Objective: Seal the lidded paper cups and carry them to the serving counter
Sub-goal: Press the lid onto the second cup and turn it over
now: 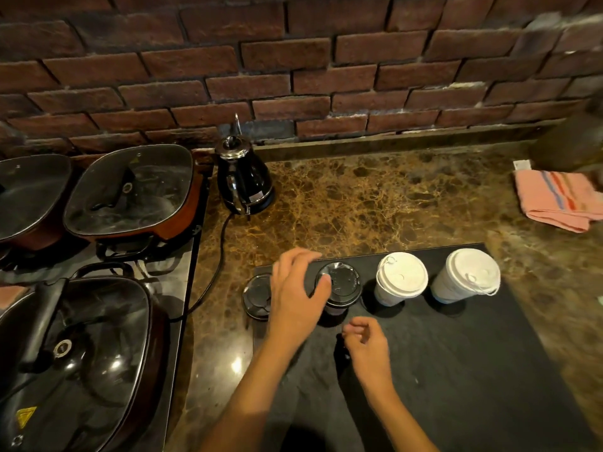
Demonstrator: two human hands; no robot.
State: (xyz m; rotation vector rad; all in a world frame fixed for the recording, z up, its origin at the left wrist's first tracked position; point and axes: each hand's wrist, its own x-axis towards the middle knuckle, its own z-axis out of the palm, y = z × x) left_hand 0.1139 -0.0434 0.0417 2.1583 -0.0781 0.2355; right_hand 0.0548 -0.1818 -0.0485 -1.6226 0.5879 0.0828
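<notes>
left hand (295,288) thumb pressing black lid (342,282) | right hand (367,345) fingers loosely curled, empty

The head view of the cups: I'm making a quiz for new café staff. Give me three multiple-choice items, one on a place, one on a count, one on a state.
1. Where is the kettle?
A. At the back of the counter beside the pans
B. On the black mat
C. On the pink cloth

2. How many cups have white lids?
A. One
B. Two
C. Four

3. What is the left hand doing?
A. Resting flat on the counter
B. Lifting the kettle
C. Thumb on a black cup lid, fingers spread above

Answers:
1. A, the kettle stands by the brick wall next to the lidded pans.
2. B, two white-lidded cups stand on the black mat.
3. C, the left hand has its thumb on the black cup lid.
</notes>
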